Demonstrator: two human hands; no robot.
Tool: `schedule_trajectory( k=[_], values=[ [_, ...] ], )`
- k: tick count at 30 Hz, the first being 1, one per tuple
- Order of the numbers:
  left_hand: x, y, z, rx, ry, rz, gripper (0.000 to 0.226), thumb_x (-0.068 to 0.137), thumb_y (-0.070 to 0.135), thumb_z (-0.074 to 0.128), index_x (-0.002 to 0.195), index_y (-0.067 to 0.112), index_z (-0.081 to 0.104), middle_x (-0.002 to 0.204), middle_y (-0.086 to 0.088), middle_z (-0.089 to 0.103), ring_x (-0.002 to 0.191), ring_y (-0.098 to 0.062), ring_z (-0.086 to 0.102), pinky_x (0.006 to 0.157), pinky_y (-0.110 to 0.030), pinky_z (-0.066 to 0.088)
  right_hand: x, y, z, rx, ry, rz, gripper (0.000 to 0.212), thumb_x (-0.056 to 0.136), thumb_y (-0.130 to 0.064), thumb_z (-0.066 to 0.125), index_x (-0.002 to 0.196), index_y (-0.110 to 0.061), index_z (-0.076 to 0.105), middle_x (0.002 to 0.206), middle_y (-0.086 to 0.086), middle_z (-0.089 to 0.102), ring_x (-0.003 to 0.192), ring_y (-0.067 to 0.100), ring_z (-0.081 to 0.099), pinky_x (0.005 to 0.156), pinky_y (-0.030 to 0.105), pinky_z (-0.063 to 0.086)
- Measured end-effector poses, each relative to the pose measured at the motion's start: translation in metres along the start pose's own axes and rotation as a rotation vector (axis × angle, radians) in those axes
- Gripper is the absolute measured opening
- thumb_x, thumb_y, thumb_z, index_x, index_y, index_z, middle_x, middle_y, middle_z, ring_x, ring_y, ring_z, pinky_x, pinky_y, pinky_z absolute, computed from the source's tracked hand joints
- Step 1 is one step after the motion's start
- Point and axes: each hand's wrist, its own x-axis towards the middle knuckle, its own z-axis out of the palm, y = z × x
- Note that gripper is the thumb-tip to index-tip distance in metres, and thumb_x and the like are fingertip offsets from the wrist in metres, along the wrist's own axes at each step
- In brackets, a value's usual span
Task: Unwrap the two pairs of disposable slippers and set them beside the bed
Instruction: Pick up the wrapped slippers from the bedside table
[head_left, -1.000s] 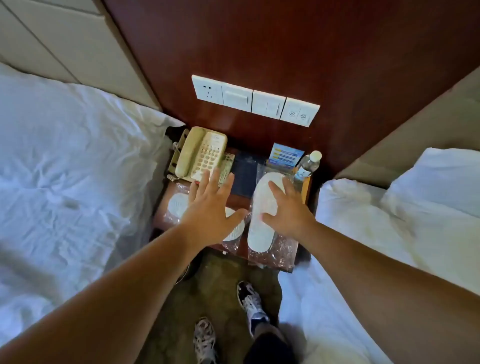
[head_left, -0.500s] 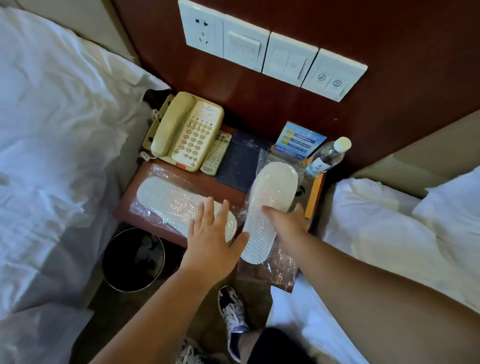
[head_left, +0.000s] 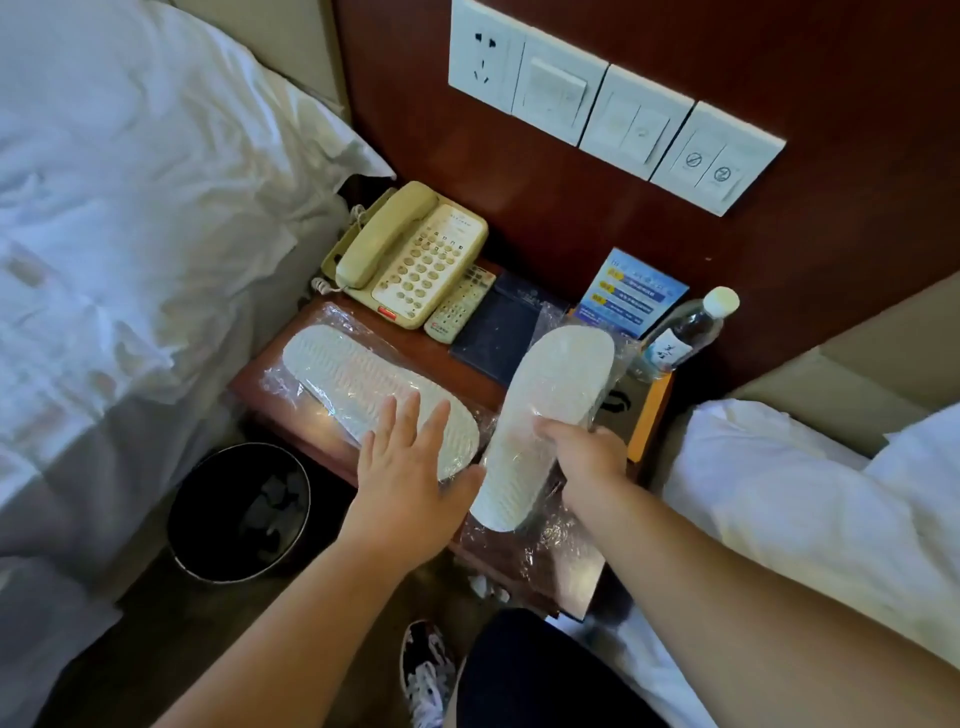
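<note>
Two pairs of white disposable slippers in clear plastic wrap lie on the wooden nightstand (head_left: 410, 358) between two beds. The left pair (head_left: 353, 379) lies flat, sole up, pointing toward the left bed. My left hand (head_left: 410, 467) hovers open with spread fingers over its near end; contact is unclear. My right hand (head_left: 582, 452) grips the right pair (head_left: 550, 410) at its middle, thumb on the sole and fingers underneath, with the far end tilted up off the nightstand. Loose wrap (head_left: 540, 545) hangs past the near end.
A cream telephone (head_left: 410, 254), a remote (head_left: 460, 306), a dark folder (head_left: 498, 332), a blue card (head_left: 631, 291) and a water bottle (head_left: 685, 332) crowd the back of the nightstand. A black waste bin (head_left: 241, 512) stands on the floor left. White beds (head_left: 130, 218) flank both sides.
The view has come closer to the nightstand. My right hand has closed round the right pair and tilted it up. My left hand has slid to the near end of the left pair.
</note>
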Motion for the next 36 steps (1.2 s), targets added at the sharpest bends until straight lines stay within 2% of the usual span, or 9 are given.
schedule_trajectory(
  k=[3, 8, 12, 14, 18, 23, 29, 33, 36],
  values=[
    [-0.001, 0.011, 0.012, 0.007, 0.032, 0.019, 0.073, 0.093, 0.063, 0.041, 0.155, 0.037, 0.012, 0.166, 0.002, -0.008, 0.148, -0.019, -0.021, 0.112, -0.039, -0.015, 0.001, 0.001, -0.004, 0.105, -0.036, -0.095, 0.045, 0.059, -0.023, 0.09, 0.086, -0.021, 0.053, 0.09, 0.0, 0.064, 0.077, 0.019, 0.062, 0.071, 0.035, 0.051],
    [-0.018, 0.04, 0.037, 0.019, 0.095, 0.014, 0.071, 0.091, 0.063, 0.044, 0.153, 0.04, 0.017, 0.166, 0.005, 0.0, 0.15, -0.019, -0.014, 0.115, -0.042, -0.011, -0.013, -0.01, -0.024, 0.243, -0.187, -0.19, 0.054, 0.061, -0.019, 0.087, 0.102, -0.022, 0.051, 0.099, 0.004, 0.067, 0.084, 0.025, 0.067, 0.079, 0.044, 0.058],
    [-0.049, 0.07, 0.044, -0.178, 0.138, 0.004, 0.069, 0.089, 0.057, 0.054, 0.15, 0.039, 0.027, 0.16, 0.009, 0.021, 0.148, -0.017, 0.017, 0.12, -0.044, 0.018, -0.037, -0.02, -0.056, 0.335, -0.326, -0.299, 0.053, 0.057, -0.016, 0.087, 0.093, -0.03, 0.052, 0.101, 0.005, 0.071, 0.085, 0.029, 0.071, 0.079, 0.049, 0.059],
    [-0.07, 0.088, 0.044, -0.287, 0.133, 0.057, 0.066, 0.089, 0.053, 0.057, 0.147, 0.041, 0.03, 0.153, 0.015, 0.029, 0.138, -0.009, 0.031, 0.112, -0.038, 0.033, -0.054, -0.023, -0.073, 0.397, -0.394, -0.344, 0.053, 0.059, -0.011, 0.087, 0.098, -0.026, 0.055, 0.101, 0.007, 0.072, 0.087, 0.03, 0.072, 0.08, 0.053, 0.059],
    [-0.107, 0.12, 0.033, -0.338, 0.157, 0.147, 0.069, 0.086, 0.048, 0.058, 0.145, 0.05, 0.023, 0.15, 0.018, 0.028, 0.12, 0.001, 0.034, 0.094, -0.021, 0.034, -0.097, -0.034, -0.106, 0.443, -0.496, -0.412, 0.051, 0.061, -0.012, 0.087, 0.099, -0.029, 0.056, 0.103, 0.006, 0.072, 0.089, 0.031, 0.072, 0.078, 0.053, 0.059],
    [-0.14, 0.148, -0.005, -0.541, 0.171, 0.15, 0.088, 0.07, 0.04, 0.057, 0.142, 0.064, 0.013, 0.148, 0.018, 0.032, 0.122, -0.009, 0.051, 0.089, -0.03, 0.054, -0.16, -0.055, -0.138, 0.504, -0.724, -0.564, 0.051, 0.06, -0.02, 0.088, 0.105, -0.024, 0.063, 0.099, 0.009, 0.075, 0.086, 0.029, 0.074, 0.076, 0.05, 0.06],
    [-0.171, 0.168, -0.065, -1.18, 0.13, 0.253, 0.078, 0.071, -0.001, 0.057, 0.142, 0.026, 0.038, 0.115, -0.009, 0.064, 0.098, -0.025, 0.067, 0.088, -0.05, 0.056, -0.214, -0.069, -0.167, 0.344, -1.087, -0.848, 0.038, 0.077, -0.032, 0.072, 0.114, -0.03, 0.068, 0.104, 0.009, 0.075, 0.095, 0.03, 0.072, 0.079, 0.046, 0.057],
    [-0.193, 0.155, -0.094, -1.36, -0.029, 0.39, 0.061, 0.087, 0.046, 0.059, 0.136, 0.01, 0.053, 0.122, -0.022, 0.061, 0.104, -0.038, 0.063, 0.09, -0.056, 0.05, -0.234, -0.06, -0.176, 0.162, -1.023, -1.222, 0.066, 0.078, -0.008, 0.072, 0.13, -0.044, 0.052, 0.121, -0.018, 0.066, 0.114, 0.005, 0.063, 0.091, 0.024, 0.054],
    [-0.193, 0.151, -0.095, -1.341, 0.174, 0.204, 0.04, 0.084, 0.05, 0.069, 0.115, 0.025, 0.072, 0.119, -0.009, 0.071, 0.105, -0.029, 0.069, 0.078, -0.045, 0.057, -0.243, -0.042, -0.18, -0.015, -1.01, -1.391, 0.095, 0.079, -0.005, 0.076, 0.134, -0.064, 0.028, 0.127, -0.033, 0.055, 0.122, -0.01, 0.05, 0.094, 0.008, 0.043]
  ],
)
